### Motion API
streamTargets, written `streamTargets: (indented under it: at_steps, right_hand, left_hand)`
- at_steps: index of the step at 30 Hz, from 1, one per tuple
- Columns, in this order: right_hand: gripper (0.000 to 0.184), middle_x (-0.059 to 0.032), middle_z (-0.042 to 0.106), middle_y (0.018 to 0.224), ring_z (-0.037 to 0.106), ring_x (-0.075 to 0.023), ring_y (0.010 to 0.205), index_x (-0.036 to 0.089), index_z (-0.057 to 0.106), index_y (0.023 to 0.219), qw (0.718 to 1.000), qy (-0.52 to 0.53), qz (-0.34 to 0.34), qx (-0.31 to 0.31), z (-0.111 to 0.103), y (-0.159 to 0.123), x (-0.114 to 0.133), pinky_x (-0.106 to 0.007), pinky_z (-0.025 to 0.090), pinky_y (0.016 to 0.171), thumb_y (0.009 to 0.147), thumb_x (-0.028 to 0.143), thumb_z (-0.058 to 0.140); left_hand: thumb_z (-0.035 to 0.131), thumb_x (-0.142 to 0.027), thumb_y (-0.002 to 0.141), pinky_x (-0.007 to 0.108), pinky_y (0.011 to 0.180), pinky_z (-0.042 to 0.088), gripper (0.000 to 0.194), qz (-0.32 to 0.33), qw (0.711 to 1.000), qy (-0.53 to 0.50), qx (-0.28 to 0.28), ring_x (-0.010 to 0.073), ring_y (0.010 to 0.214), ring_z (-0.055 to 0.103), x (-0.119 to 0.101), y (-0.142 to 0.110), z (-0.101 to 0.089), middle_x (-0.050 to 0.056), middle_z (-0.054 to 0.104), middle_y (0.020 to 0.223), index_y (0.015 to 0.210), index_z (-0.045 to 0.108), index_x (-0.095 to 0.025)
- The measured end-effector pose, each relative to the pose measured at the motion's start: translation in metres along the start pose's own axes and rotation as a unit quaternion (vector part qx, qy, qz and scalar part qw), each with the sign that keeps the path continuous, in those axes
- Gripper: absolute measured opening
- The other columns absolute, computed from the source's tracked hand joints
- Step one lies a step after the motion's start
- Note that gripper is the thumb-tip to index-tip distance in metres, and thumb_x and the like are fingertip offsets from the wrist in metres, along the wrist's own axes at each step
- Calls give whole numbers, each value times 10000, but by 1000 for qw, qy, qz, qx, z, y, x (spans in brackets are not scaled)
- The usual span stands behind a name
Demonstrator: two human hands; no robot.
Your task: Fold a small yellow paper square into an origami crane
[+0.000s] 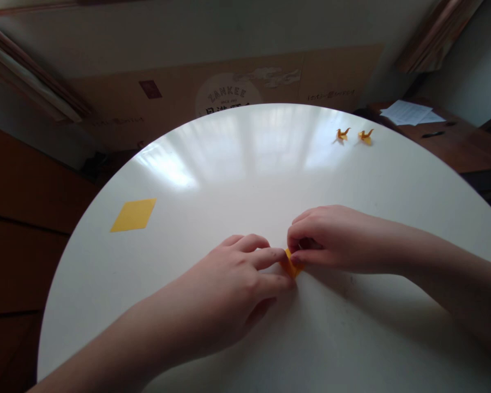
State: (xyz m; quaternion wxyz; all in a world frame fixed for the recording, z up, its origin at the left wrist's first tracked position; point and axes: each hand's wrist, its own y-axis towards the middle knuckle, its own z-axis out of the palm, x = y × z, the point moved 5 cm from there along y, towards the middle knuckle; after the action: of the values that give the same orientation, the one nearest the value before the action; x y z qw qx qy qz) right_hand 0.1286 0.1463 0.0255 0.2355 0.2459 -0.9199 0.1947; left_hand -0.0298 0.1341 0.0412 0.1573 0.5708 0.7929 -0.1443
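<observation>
Currently, head view: you have both hands at one small piece of folded yellow paper (292,269) on the round white table (229,199). The piece sits well in from the far edge, roughly midway between the left and right edges.

Grip, right: your right hand (323,237) comes in from the table's right side, its thumb and curled index finger drawn together in a pinch on the upper part of the piece. The fingertips cover much of that part.

Grip, left: your left hand (243,278) comes from the left side, palm down. Your index fingertip touches the piece's left side; your thumb lies at its lower corner, a narrow gap between the two digits. Whether they clamp the paper or only steady it, I cannot tell. The exact fold is too hidden to read.

Elsewhere on the table: a flat yellow sheet (133,215) lies near the left edge, well apart from your hands. Near the far edge, toward its right end, two folded paper birds (342,134) stand side by side, slightly apart. Beyond that edge, white printed papers (409,113) lie on a brown desk (480,144).
</observation>
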Motion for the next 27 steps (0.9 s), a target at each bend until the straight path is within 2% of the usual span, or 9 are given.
streamTargets:
  at_steps: [3, 7, 12, 19, 23, 27]
  right_hand:
    - [138, -4, 744, 825, 641, -186, 735, 235, 706, 799, 1000, -1, -2, -1, 0, 0, 0, -272, 384, 634, 861, 264, 586]
    - [148, -12, 740, 809, 639, -188, 722, 232, 702, 785, 1000, -4, -2, 0, 1, 0, 0, -273, 387, 625, 866, 277, 587]
    - [145, -12, 736, 796, 639, -188, 722, 228, 693, 772, 1000, -6, -2, -3, 2, 1, -1, -273, 388, 630, 862, 269, 586]
    - [138, -15, 730, 781, 634, -187, 718, 222, 693, 761, 1000, -5, -7, -8, 2, 0, -2, -272, 381, 624, 847, 248, 588]
    - [133, -18, 736, 792, 639, -190, 724, 223, 702, 775, 1000, 2, -8, -4, 2, 0, -1, -274, 389, 634, 841, 240, 588]
    - [135, -21, 740, 798, 645, -194, 729, 221, 715, 787, 1000, 9, -5, 0, 2, 0, -1, -277, 398, 645, 835, 235, 590]
  left_hand:
    - [543, -156, 947, 379, 1015, 420, 207, 2, 1000, -15, 9, 226, 1114, 585, 1, -1, -3, -1, 701, 1167, 1028, 693, -273]
    - [520, -121, 941, 358, 983, 456, 290, -2, 999, -33, 12, 217, 1099, 603, 0, -1, -7, 5, 710, 1170, 1126, 675, -282]
    - [550, -149, 938, 371, 1031, 431, 336, -17, 1000, -10, 8, 218, 1146, 576, -1, -1, -4, 3, 674, 1248, 1233, 632, -286]
    - [526, -197, 967, 412, 1044, 411, 256, -8, 1000, 28, 6, 249, 1132, 564, -4, 0, 0, 33, 674, 1197, 1178, 653, -271]
    - [526, -161, 949, 388, 1000, 442, 285, -19, 999, 18, 22, 241, 1107, 564, -5, 0, -2, 23, 679, 1176, 1177, 653, -274]
    - [538, -140, 932, 368, 995, 447, 294, -8, 1000, 13, 10, 230, 1108, 572, -7, -1, -5, 20, 683, 1165, 1160, 666, -275]
